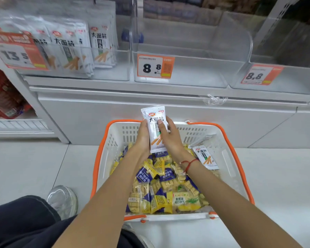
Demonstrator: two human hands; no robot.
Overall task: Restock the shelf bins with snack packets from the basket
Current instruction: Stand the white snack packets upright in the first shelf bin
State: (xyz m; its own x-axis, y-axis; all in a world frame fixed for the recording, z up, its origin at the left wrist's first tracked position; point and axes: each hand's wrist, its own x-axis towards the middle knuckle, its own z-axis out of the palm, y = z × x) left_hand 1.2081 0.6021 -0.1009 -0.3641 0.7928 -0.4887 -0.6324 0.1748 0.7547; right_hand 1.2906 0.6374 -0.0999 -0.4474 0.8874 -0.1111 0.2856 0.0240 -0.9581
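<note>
At the centre of the frame both hands hold one white snack packet (155, 128) upright above the far end of the basket (238, 158); the left hand (143, 136) wraps its left edge, the right hand (170, 136) grips its right edge with the thumb laid across the front; the packet is narrow and white, with a red oval logo near the top, black characters below it, and orange-brown sticks pictured near the bottom; a red string bracelet (189, 163) circles the right wrist.

The basket is white plastic with an orange rim, standing on a pale tiled floor (25, 167); inside lies a heap of yellow-and-blue snack packets (159, 190), and a second white packet (205, 157) leans against the right wall.

Across the upper frame runs a white shelf (115, 90) carrying clear plastic bins; the upper-left bin (122, 68) holds matching white packets (70, 49) standing in rows behind an orange price tag (16, 51); the middle bin (186, 72) bears a tag reading 8.8 (155, 66); the right bin (284, 83) has a similar tag (260, 75).

At lower left, a dark trouser leg (21, 221) and a grey shoe (64, 199).
</note>
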